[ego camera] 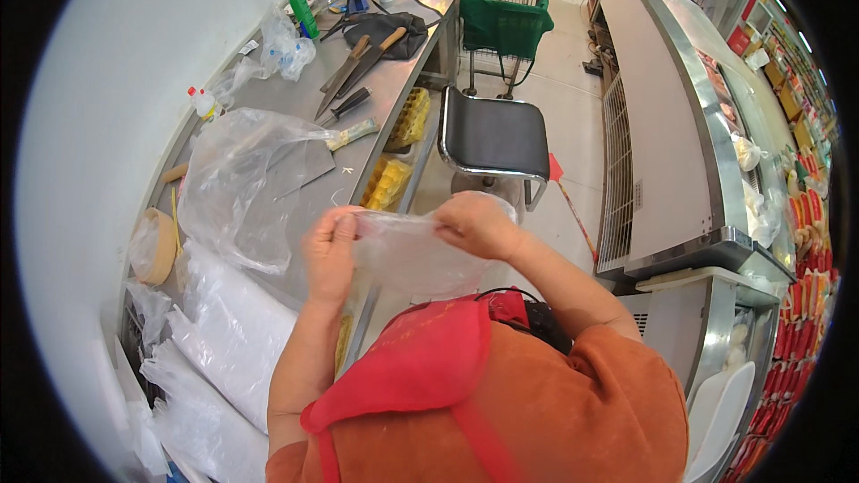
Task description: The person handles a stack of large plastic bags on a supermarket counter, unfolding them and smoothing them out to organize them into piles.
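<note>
A clear plastic bag (419, 255) is stretched between my two hands, in front of the red apron. My left hand (333, 248) pinches one end of its upper edge between thumb and fingers, slightly blurred. The other end is gripped by my right hand (478, 227), fingers curled in. A large crumpled clear plastic bag (235, 188) lies on the steel worktop (295, 90) to the left. Beyond it are knives with wooden handles (368, 64), a black-handled tool (350, 104) and a cleaver-like flat blade (305, 164).
Stacks of white plastic bags (228, 322) lie at the near left, beside a round wooden-coloured ring (156, 248). A black stool (496, 137) stands ahead, before a shopping cart (504, 20). Yellow trays (388, 184) sit under the worktop. A refrigerated display case (661, 114) runs along the right.
</note>
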